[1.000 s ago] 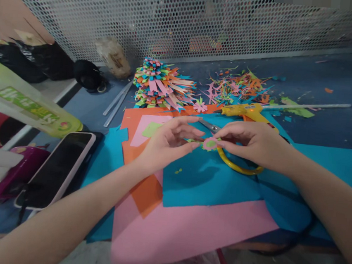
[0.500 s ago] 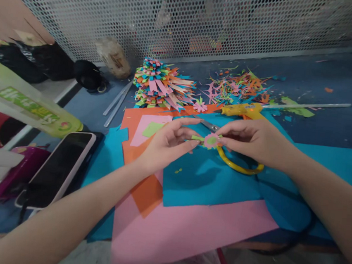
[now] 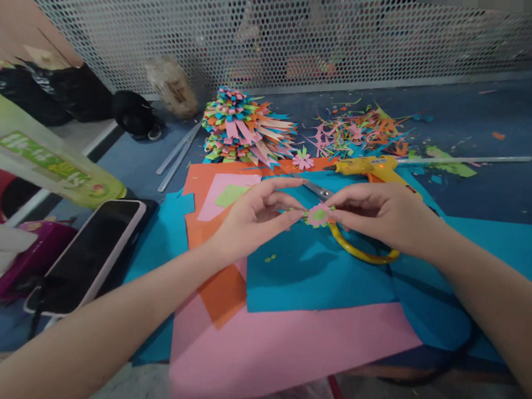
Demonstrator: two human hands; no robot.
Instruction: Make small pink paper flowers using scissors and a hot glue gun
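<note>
A small pink paper flower [image 3: 319,215] with a green centre and green paper behind it is held up between my hands, over a blue paper sheet [image 3: 305,285]. My right hand [image 3: 381,217] pinches its right side between thumb and fingers. At its left edge my left hand [image 3: 264,215] closes thumb and fingertips on the green paper. Scissors with a yellow handle [image 3: 364,254] lie below my right hand, partly hidden by it. Behind them rests a yellow glue gun [image 3: 366,166] with a clear glue stick in its back. A second pink paper flower [image 3: 303,160] lies by its tip.
A fringed multicoloured paper cone [image 3: 235,127] and a heap of paper scraps [image 3: 362,130] stand before the perforated metal panel [image 3: 282,32]. On the left are a phone [image 3: 88,258], a green bottle [image 3: 49,153] and a purple tissue pack [image 3: 49,254]. Pink paper [image 3: 279,357] overhangs the table's front edge.
My left fingertips have come slightly closer to the flower, and less of the green strip at its left shows. My right hand keeps its pinch, nearly still.
</note>
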